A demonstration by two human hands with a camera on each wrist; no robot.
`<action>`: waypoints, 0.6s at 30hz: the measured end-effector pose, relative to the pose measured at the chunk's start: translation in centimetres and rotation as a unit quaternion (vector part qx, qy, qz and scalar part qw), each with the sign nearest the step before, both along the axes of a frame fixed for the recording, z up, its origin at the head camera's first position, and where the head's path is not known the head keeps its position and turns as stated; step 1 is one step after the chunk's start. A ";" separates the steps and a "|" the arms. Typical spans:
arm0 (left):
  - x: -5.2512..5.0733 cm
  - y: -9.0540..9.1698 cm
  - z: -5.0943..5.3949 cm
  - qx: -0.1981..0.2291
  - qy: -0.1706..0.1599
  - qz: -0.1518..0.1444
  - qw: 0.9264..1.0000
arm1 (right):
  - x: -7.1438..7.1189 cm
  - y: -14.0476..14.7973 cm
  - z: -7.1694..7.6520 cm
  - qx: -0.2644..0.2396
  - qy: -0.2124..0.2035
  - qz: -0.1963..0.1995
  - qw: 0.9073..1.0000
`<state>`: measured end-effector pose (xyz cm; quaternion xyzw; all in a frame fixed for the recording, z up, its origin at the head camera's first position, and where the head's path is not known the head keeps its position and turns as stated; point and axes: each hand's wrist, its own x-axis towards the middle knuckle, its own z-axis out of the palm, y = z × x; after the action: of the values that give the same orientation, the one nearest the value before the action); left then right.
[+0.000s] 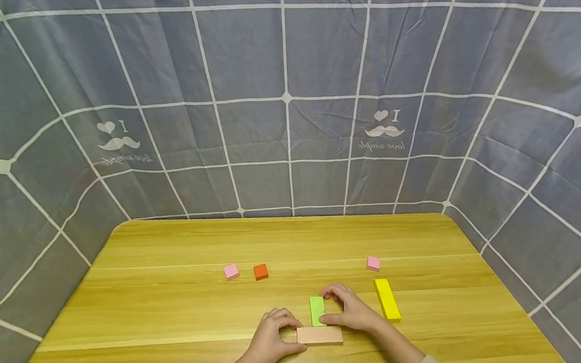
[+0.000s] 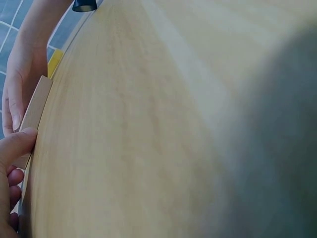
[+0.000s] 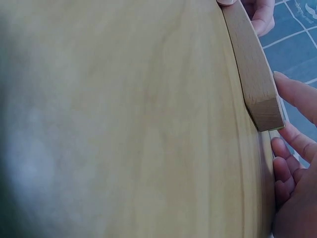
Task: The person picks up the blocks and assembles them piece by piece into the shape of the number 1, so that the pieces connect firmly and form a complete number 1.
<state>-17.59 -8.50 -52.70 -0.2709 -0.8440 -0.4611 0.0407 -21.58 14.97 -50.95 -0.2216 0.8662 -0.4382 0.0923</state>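
Worktop (image 1: pixel 178 318), head view: 2 bare hands meet over 2 blocks near the front, around its middle. The left hand (image 1: pixel 272 339) pinches the left end of the beige block (image 1: pixel 319 336), thumb on the near long side and fingers on the far, a hold that probably keeps it from sliding. The right hand (image 1: pixel 352 311) curls its fingers round the right side of the green block (image 1: pixel 316 312), thumb low and index finger at the far corner; how firm this grip is cannot be told. The green block stands end-on to the far edge of the beige block, apparently touching it, so that the pair makes a T-like outline; the opposed hands presumably keep this joint aligned. The yellow block (image 1: pixel 387 300) lies apart, right of the right hand. Farther back rest a pink block (image 1: pixel 231 272), an orange-red block (image 1: pixel 261 271) just beside it and, well to the right, a 2nd pink block (image 1: pixel 373 263).

Materials: the beige block is a square-edged wooden bar, with grain visible in the right wrist view; the green block is flat and oblong, the yellow long and slim, the other 3 small and squat. Behind hangs creased grey cloth (image 1: pixel 245 53) with a white grid.
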 end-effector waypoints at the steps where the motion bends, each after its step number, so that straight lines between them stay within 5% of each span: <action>1: 0.0 0.0 0.0 0.000 0.002 0.000 1.000 | 0.0 0.0 0.0 0.000 0.001 -0.001 1.000; 5: -0.1 0.0 -0.1 0.001 0.009 0.000 1.000 | 0.1 -0.1 0.3 -0.001 -0.004 -0.003 1.000; 12: -0.1 0.0 -0.2 0.001 0.003 0.002 1.000 | 0.4 0.1 2.9 -0.093 -0.054 0.032 0.994; 18: -0.1 0.0 -0.4 0.002 0.008 0.006 1.000 | -0.5 2.3 2.8 -0.071 -0.014 0.029 0.997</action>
<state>-17.72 -8.46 -53.07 -0.2689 -0.8445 -0.4603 0.0507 -22.10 17.22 -48.19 -0.2470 0.8248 -0.4986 0.1009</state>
